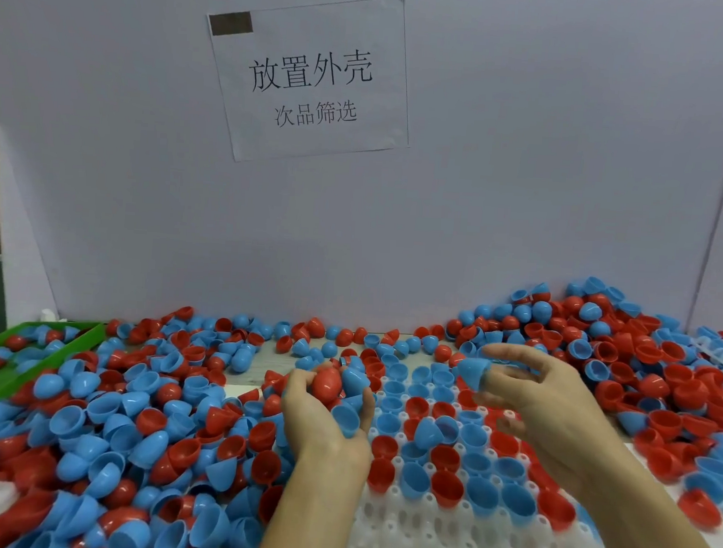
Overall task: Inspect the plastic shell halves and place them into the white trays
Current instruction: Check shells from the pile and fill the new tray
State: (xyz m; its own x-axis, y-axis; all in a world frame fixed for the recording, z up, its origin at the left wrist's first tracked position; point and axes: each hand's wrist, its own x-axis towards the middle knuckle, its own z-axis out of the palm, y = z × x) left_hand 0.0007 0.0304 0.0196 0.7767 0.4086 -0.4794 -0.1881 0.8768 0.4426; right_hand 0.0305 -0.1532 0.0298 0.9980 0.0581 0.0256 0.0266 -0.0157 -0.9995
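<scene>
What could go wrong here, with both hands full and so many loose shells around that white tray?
1. The left hand holds several red and blue plastic shell halves in one loose grip; one may slip back into the pile unchecked.
2. The right hand carries a blue plastic shell half on a fingertip, so it could drop off.
3. Loose shells crowd the edge of the white moulded tray; one may tumble into an open pocket uninspected.
</scene>
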